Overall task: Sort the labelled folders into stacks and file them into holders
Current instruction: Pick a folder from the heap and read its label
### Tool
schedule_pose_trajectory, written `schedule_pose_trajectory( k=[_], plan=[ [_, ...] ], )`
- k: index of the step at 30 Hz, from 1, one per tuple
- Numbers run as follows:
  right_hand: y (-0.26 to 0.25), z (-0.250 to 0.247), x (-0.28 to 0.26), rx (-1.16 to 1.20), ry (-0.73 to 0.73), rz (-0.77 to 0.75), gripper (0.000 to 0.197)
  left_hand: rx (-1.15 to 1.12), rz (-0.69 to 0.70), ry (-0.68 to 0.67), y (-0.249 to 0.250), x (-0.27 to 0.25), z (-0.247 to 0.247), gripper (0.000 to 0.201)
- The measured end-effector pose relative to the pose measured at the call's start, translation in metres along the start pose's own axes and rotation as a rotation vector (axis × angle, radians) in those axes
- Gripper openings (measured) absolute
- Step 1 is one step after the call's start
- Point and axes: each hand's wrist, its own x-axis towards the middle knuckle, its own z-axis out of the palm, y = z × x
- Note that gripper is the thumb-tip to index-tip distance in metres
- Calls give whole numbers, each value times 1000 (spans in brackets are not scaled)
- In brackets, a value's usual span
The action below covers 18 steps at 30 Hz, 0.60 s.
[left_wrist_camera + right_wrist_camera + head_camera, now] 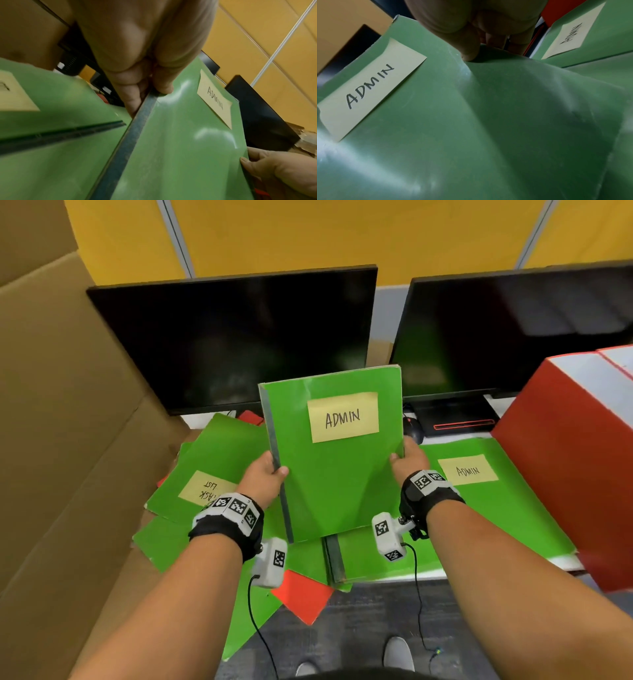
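Note:
A green folder (337,474) with a yellow note reading ADMIN is held tilted up above the desk. My left hand (265,474) pinches its dark spine edge (142,116), thumb on the front. My right hand (409,457) grips its right edge, thumb (469,54) on the cover, which buckles there. A second green ADMIN folder (486,494) lies flat on the desk to the right. At the left, a loose pile of green folders includes one (212,467) whose label reads TASK LIST upside down. A red sheet (303,594) pokes out at the desk's front edge.
Two dark monitors (239,337) (513,330) stand behind the folders. A large cardboard box (61,422) walls the left side. A red box-shaped holder (575,467) stands at the right. A dark mouse (412,428) lies behind the held folder.

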Motion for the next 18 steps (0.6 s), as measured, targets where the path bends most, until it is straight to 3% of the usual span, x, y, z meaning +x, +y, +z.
schedule_pose_trajectory(
  k=[8, 12, 16, 18],
  plan=[
    [62, -48, 18, 101, 55, 119, 60, 104, -15, -114, 21, 8, 78, 17],
    [109, -73, 39, 20, 79, 194, 48, 68, -27, -195, 36, 8, 129, 30],
    [148, -103, 66, -111, 46, 182, 36, 102, -54, -253, 55, 11, 182, 22],
    [165, -114, 76, -151, 29, 198, 36, 120, -46, -283, 61, 17, 206, 40]
  ],
)
